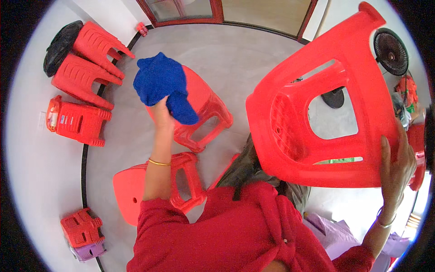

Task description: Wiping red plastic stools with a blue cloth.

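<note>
In my left hand is a bunched blue cloth, raised over a red plastic stool that lies tipped on the floor. My right hand grips the edge of a large red plastic stool, held up at the right with its hollow underside and leg openings showing. Another red plastic stool lies below my left forearm, partly hidden by it.
Stacked red stools, a black bag and small red stools line the left wall. A black fan stands at the right. Purple material lies at the lower right. A red-framed door is ahead.
</note>
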The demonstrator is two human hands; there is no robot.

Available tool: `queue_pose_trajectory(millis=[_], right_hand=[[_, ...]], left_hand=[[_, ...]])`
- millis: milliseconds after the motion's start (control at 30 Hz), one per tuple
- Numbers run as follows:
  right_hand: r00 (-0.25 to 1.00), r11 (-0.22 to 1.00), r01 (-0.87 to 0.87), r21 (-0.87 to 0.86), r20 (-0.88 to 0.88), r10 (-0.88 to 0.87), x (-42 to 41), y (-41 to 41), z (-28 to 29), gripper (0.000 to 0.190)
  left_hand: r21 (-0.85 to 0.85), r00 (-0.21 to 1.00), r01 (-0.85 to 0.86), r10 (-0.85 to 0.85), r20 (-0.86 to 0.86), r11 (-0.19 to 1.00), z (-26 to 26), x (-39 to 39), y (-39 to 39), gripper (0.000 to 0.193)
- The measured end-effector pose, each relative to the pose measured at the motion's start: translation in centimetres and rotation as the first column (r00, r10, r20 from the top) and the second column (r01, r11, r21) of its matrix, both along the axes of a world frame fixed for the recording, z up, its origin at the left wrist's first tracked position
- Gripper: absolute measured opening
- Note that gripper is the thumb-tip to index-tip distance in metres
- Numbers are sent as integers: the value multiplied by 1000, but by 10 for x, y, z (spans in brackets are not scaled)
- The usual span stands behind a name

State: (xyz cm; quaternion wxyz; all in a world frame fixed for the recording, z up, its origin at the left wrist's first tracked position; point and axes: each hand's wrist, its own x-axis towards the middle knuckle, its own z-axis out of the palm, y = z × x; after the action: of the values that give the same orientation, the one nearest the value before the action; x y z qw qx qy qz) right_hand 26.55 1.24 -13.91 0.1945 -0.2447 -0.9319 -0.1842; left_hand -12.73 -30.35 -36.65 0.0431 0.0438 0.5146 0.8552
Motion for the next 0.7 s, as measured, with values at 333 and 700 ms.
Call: queue_pose_trajectory(millis=[333,700], right_hand=[[999,998,44,42,-14,-43,23,-3,-2,39],[993,999,-8,-49,-115,2,40,-20,0,41]], left_hand=[[-750,972,56,135,191,659,-96,-43,-41,32],[-958,959,-276,-50,-280,79,-116,-4,-34,98]])
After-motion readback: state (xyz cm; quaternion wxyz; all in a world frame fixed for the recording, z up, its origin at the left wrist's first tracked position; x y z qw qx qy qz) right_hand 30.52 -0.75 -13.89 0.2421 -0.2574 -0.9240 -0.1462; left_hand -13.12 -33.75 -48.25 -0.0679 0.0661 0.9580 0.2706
